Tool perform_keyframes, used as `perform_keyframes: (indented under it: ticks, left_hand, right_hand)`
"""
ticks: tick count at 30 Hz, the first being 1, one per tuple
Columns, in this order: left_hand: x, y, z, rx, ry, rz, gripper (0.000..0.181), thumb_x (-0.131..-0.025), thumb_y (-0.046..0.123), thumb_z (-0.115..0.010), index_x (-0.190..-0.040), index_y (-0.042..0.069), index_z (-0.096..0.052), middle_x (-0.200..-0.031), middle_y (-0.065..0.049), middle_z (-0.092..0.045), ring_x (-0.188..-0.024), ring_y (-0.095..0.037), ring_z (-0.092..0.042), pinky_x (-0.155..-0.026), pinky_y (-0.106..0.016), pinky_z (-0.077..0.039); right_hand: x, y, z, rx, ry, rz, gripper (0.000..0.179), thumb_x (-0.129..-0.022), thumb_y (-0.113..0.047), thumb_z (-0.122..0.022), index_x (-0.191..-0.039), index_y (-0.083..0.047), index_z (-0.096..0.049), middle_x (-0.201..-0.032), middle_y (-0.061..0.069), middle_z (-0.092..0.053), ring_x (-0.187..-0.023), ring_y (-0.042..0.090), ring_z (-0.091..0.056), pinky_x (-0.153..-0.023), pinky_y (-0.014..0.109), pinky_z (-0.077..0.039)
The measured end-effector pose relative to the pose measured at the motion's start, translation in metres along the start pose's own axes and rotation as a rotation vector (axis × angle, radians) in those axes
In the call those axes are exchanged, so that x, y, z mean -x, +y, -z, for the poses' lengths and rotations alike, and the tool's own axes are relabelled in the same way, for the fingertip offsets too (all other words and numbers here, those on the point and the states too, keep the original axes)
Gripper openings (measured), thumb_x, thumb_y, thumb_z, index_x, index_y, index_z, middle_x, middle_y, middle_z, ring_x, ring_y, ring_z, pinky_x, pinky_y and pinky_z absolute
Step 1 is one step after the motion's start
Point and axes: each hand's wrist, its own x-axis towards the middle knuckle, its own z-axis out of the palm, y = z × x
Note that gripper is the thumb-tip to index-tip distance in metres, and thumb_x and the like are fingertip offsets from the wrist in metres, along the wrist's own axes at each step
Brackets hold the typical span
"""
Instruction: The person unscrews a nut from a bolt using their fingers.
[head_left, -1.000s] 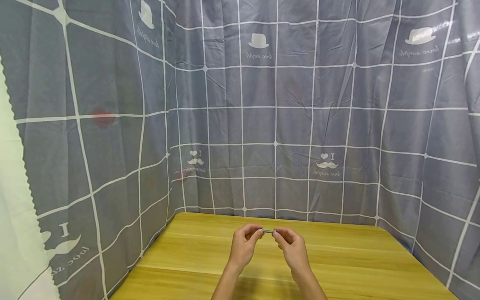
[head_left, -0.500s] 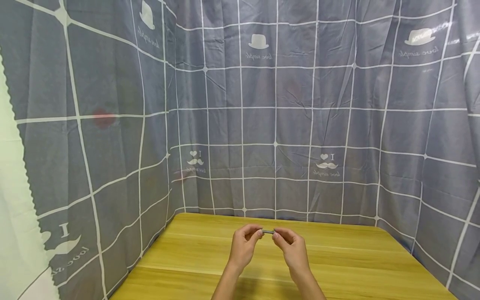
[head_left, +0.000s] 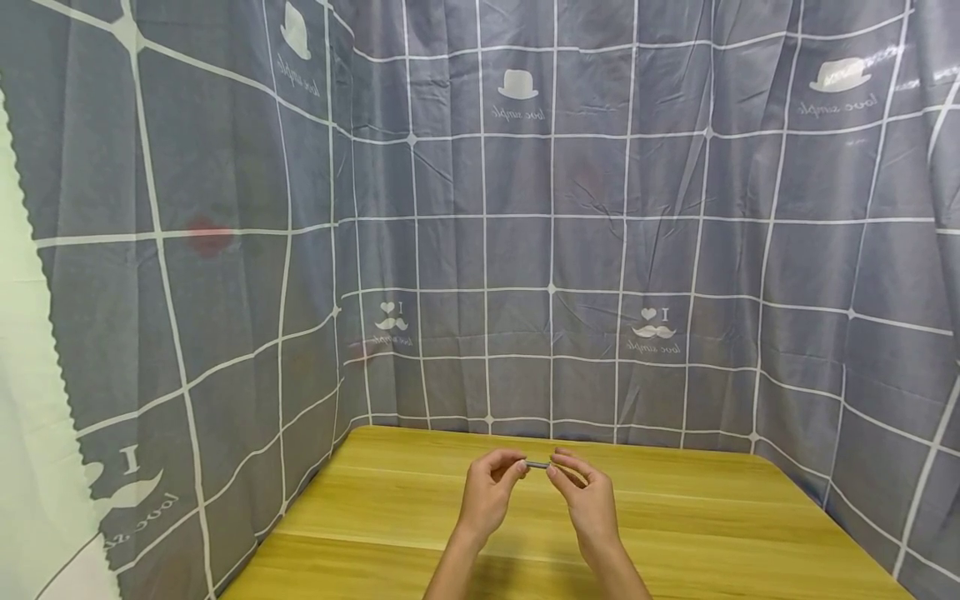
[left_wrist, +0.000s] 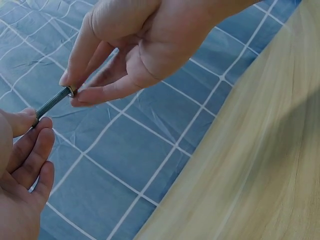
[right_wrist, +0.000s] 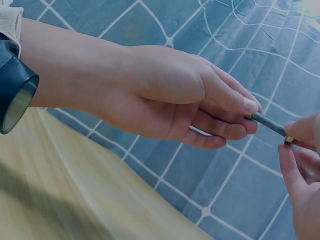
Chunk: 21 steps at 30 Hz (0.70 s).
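Observation:
A grey threaded bolt (left_wrist: 51, 103) is held level between the two hands, above the table (head_left: 375, 508). My left hand (head_left: 486, 493) pinches one end between thumb and fingertips, and that end is hidden in the fingers. At the other end sits a small brassy nut (right_wrist: 288, 139). The right hand (head_left: 591, 504) has its thumb and a fingertip on either side of this nut, while its other fingers lie loosely bent behind. In the left wrist view, the right hand reaches in from the top and bare thread shows between the two grips.
Grey curtains (head_left: 517, 250) with white grid lines stand around the table's back and sides. A pale cloth edge (head_left: 45, 417) hangs at the far left. A dark band (right_wrist: 17, 85) is around the left forearm.
The right hand's upper fingers have lifted and spread slightly away from its thumb at the nut end. My left hand and the bolt stay nearly where they were.

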Motion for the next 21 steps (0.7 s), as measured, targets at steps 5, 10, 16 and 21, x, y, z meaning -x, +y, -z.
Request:
perform_keyframes:
  ticks: [5, 10, 16, 21]
  left_hand:
    - [0.0002, 0.0, -0.0004, -0.013, 0.008, 0.01, 0.013, -0.1, 0.003, -0.067, -0.11, -0.002, -0.073, -0.099, -0.016, -0.074, -0.089, -0.021, -0.07, -0.081, -0.029, -0.056]
    - [-0.0005, -0.001, -0.0005, -0.005, 0.012, 0.05, 0.013, -0.1, 0.002, -0.067, -0.111, -0.001, -0.073, -0.1, -0.014, -0.074, -0.09, -0.021, -0.07, -0.082, -0.028, -0.055]
    - [-0.0003, -0.0004, -0.0015, 0.008, -0.007, 0.064, 0.014, -0.099, 0.002, -0.067, -0.111, -0.002, -0.073, -0.101, -0.016, -0.073, -0.093, -0.034, -0.07, -0.082, -0.027, -0.054]
    - [0.0, 0.0013, -0.0019, 0.009, -0.011, 0.074, 0.014, -0.1, 0.003, -0.067, -0.111, -0.001, -0.073, -0.101, -0.016, -0.073, -0.092, -0.025, -0.07, -0.083, -0.027, -0.054]
  right_hand:
    - [-0.0001, 0.0012, 0.0008, -0.083, -0.023, -0.063, 0.028, -0.099, -0.001, -0.07, -0.121, 0.015, -0.068, -0.115, 0.02, -0.07, -0.096, 0.022, -0.071, -0.083, 0.027, -0.057]
    - [-0.0003, 0.0005, 0.0017, -0.149, -0.062, -0.055, 0.026, -0.098, 0.002, -0.068, -0.121, 0.014, -0.066, -0.111, 0.017, -0.07, -0.093, 0.017, -0.07, -0.086, 0.028, -0.057]
    - [0.0002, -0.0002, 0.001, -0.099, -0.039, 0.004, 0.026, -0.097, 0.0, -0.071, -0.119, 0.014, -0.064, -0.124, 0.023, -0.065, -0.104, 0.023, -0.067, -0.09, 0.03, -0.055]
    - [-0.0001, 0.0001, -0.0002, -0.041, -0.017, -0.017, 0.035, -0.098, -0.001, -0.07, -0.13, 0.009, -0.062, -0.14, 0.022, -0.056, -0.114, 0.029, -0.066, -0.098, 0.035, -0.051]
